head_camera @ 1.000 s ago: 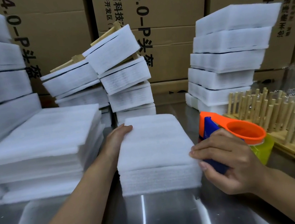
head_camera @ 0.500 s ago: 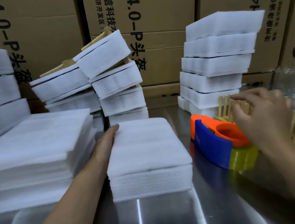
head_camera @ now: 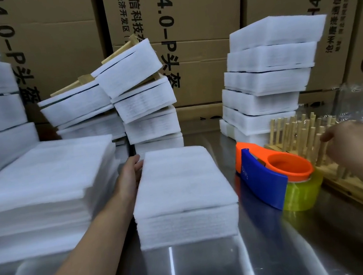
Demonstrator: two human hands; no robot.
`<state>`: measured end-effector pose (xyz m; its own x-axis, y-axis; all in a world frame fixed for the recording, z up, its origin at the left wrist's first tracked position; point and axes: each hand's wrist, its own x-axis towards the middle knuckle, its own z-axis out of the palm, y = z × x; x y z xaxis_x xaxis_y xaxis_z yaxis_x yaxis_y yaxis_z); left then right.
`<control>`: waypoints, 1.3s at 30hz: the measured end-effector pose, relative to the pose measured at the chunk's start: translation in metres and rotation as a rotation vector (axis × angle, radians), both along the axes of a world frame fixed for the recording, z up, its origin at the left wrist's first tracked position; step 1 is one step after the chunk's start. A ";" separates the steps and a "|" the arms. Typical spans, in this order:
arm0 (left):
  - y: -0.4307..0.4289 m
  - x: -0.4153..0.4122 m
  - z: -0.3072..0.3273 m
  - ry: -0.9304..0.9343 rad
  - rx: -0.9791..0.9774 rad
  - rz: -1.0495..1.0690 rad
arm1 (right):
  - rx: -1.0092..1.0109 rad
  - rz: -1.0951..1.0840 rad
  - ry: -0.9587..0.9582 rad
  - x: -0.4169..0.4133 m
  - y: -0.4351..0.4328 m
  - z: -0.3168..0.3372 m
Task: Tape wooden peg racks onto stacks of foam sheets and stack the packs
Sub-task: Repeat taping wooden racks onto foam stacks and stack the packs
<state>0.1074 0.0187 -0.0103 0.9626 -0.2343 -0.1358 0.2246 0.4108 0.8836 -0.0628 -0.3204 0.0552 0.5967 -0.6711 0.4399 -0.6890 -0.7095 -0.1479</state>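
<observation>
Now | left hand (head_camera: 132, 175) against foam stack (head_camera: 181, 183) | cartons (head_camera: 202, 50) read "4.0-P"

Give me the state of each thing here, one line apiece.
centre foam stack: flat on the table, no rack on it.
left hand: open, flat against the stack's left side.
right hand: at the rack's pegs, grip unclear.
wooden peg rack: on the table, pegs up.
tape dispenser: set down, unheld.
middle packs: piled, leaning.
right packs: piled, roughly straight.

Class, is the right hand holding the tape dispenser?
No: the tape dispenser stands alone, and the right hand is at the wooden peg rack.
</observation>
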 end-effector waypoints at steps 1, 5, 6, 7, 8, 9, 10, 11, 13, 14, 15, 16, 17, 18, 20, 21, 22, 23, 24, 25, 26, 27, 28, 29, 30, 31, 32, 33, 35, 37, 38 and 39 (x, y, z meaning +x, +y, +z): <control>0.000 -0.001 0.000 -0.007 0.004 0.002 | 0.016 0.020 -0.005 -0.002 0.000 0.000; 0.000 -0.004 0.002 -0.024 0.038 0.014 | 0.094 0.090 -0.068 -0.007 0.004 0.003; 0.000 -0.005 0.002 -0.026 0.036 0.015 | 0.096 0.105 -0.088 -0.008 0.005 0.006; 0.000 -0.004 0.001 -0.027 0.029 0.018 | 0.092 0.121 -0.108 -0.009 0.007 0.009; 0.000 -0.004 0.001 -0.025 0.020 0.021 | 0.082 0.141 -0.134 -0.009 0.010 0.013; 0.000 -0.003 0.001 -0.023 0.018 0.025 | 0.066 0.170 -0.172 -0.011 0.015 0.018; 0.000 -0.003 0.001 -0.021 0.024 0.029 | 0.043 0.208 -0.220 -0.012 0.020 0.023; 0.000 -0.003 0.002 -0.021 0.039 0.030 | 0.015 0.249 -0.272 -0.014 0.027 0.029; 0.001 -0.002 0.001 -0.026 0.058 0.020 | -0.060 0.326 -0.389 -0.018 0.043 0.043; 0.001 -0.001 0.001 -0.026 0.054 0.013 | -0.098 0.361 -0.450 -0.020 0.053 0.050; 0.001 0.000 0.000 -0.025 0.045 0.007 | -0.126 0.403 -0.509 -0.021 0.064 0.056; 0.001 0.001 -0.001 -0.025 0.037 0.003 | -0.143 0.457 -0.559 -0.022 0.077 0.062; 0.002 0.001 -0.002 -0.030 0.034 -0.001 | -0.151 0.515 -0.595 -0.022 0.089 0.068; 0.002 0.001 -0.002 -0.036 0.032 -0.003 | -0.152 0.567 -0.615 -0.020 0.101 0.072; 0.001 0.000 -0.002 -0.058 0.033 0.006 | -0.116 0.648 -0.606 -0.010 0.123 0.077; 0.001 0.000 -0.002 -0.070 0.042 0.013 | -0.075 0.682 -0.587 -0.003 0.133 0.078; 0.001 0.000 -0.002 -0.074 0.057 0.020 | -0.025 0.726 -0.570 0.004 0.142 0.078; 0.002 -0.001 -0.001 -0.070 0.088 0.027 | 0.025 0.779 -0.558 0.011 0.152 0.077; 0.003 -0.002 -0.002 -0.062 0.121 0.031 | 0.069 0.834 -0.552 0.017 0.162 0.075; 0.004 -0.003 -0.001 -0.053 0.143 0.033 | 0.100 0.883 -0.553 0.021 0.171 0.072; 0.005 -0.001 -0.002 -0.049 0.157 0.036 | 0.113 0.921 -0.552 0.025 0.180 0.069; 0.006 -0.001 -0.002 -0.048 0.165 0.040 | 0.109 0.951 -0.546 0.029 0.187 0.066; 0.006 0.001 -0.003 -0.052 0.180 0.049 | 0.095 0.971 -0.526 0.033 0.192 0.062; 0.006 0.000 -0.002 -0.056 0.191 0.052 | 0.072 0.987 -0.485 0.037 0.197 0.058; 0.006 0.001 -0.002 -0.060 0.202 0.056 | 0.041 0.993 -0.417 0.040 0.202 0.054; 0.006 -0.001 0.000 -0.065 0.205 0.056 | 0.008 0.995 -0.337 0.042 0.205 0.051; 0.005 -0.001 0.000 -0.067 0.208 0.061 | -0.009 1.002 -0.271 0.042 0.208 0.049; 0.005 -0.002 0.001 -0.073 0.218 0.070 | 0.005 1.014 -0.242 0.042 0.209 0.048; 0.005 -0.002 0.002 -0.107 0.265 0.102 | 0.189 1.071 -0.251 0.040 0.205 0.051; 0.005 -0.002 0.002 -0.141 0.353 0.148 | 0.492 1.154 -0.226 0.038 0.197 0.055; 0.005 0.000 0.000 -0.142 0.383 0.159 | 0.613 1.174 -0.214 0.041 0.191 0.056; 0.006 -0.002 0.001 -0.138 0.403 0.157 | 0.663 1.174 -0.205 0.044 0.183 0.054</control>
